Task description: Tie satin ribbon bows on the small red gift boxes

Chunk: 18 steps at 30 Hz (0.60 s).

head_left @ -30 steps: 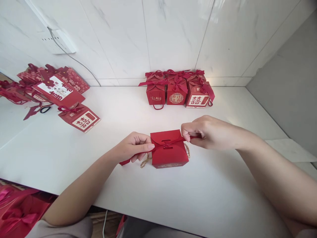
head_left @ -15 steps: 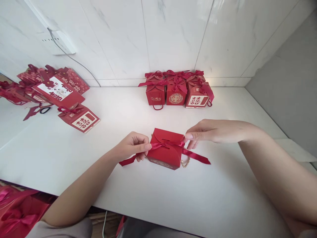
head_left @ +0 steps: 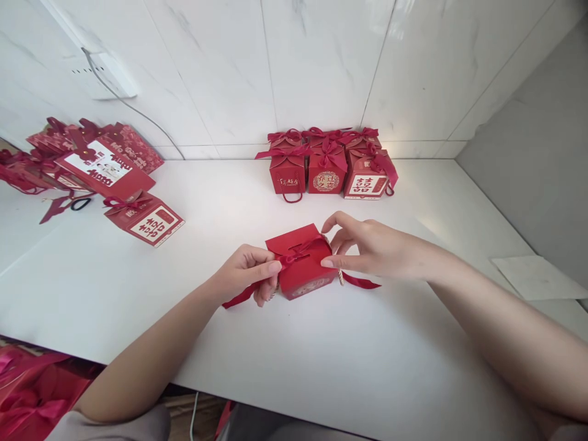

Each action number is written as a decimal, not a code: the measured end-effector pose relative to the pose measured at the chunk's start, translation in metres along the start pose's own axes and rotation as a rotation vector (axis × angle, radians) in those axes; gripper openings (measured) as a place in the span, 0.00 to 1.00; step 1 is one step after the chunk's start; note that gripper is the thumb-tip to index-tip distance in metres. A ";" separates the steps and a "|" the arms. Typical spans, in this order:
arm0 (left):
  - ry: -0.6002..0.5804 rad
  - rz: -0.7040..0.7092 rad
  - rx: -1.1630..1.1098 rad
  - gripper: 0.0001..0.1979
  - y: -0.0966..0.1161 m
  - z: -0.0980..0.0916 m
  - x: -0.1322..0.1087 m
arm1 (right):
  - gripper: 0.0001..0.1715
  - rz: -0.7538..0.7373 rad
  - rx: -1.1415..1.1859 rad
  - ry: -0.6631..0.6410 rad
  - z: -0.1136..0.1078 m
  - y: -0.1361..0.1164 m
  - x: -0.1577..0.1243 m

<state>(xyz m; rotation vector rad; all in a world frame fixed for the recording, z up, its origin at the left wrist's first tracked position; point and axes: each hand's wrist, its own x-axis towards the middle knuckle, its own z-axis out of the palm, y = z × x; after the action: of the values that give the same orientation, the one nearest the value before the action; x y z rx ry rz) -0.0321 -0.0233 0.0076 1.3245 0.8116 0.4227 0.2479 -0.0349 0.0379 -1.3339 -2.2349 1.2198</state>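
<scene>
A small red gift box [head_left: 307, 269] with gold print on its front sits on the white table between my hands. Over its slotted top runs a dark red ribbon [head_left: 301, 250], knotted, its tails hanging to both sides. My left hand [head_left: 255, 272] pinches the ribbon at the box's left end, thumb on top. At the right end my right hand [head_left: 353, 245] has its fingers apart and curved around the box's corner, thumb at the top edge and index finger behind. Part of a twisted gold cord [head_left: 340, 277] shows below that hand.
Several red gift boxes with bows [head_left: 327, 171] stand in rows by the tiled wall. To the left lie another red box [head_left: 151, 220] and a pile of red bags [head_left: 105, 165]. A white sheet [head_left: 528, 277] lies at the right. Red bags [head_left: 41, 392] are below the table's front edge.
The box has turned, its right end swinging away from me. My right hand has shifted left and opened around its right end. My left hand keeps its pinch on the ribbon.
</scene>
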 end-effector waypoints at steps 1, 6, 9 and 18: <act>0.031 0.008 0.009 0.20 0.000 0.001 0.000 | 0.22 -0.031 -0.046 0.052 0.004 -0.002 0.000; 0.188 0.037 0.114 0.22 0.000 0.010 -0.001 | 0.13 -0.220 -0.414 0.343 0.022 -0.002 0.008; 0.274 0.098 0.188 0.22 0.001 0.013 0.000 | 0.14 -0.342 -0.503 0.469 0.025 0.000 0.013; 0.250 0.083 0.132 0.23 -0.004 0.011 0.004 | 0.18 -0.007 0.517 0.010 0.012 0.000 0.013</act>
<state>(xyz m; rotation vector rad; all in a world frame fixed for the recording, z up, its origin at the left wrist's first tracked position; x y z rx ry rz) -0.0222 -0.0292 0.0028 1.4497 1.0075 0.6178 0.2338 -0.0309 0.0286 -1.1153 -1.7369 1.6341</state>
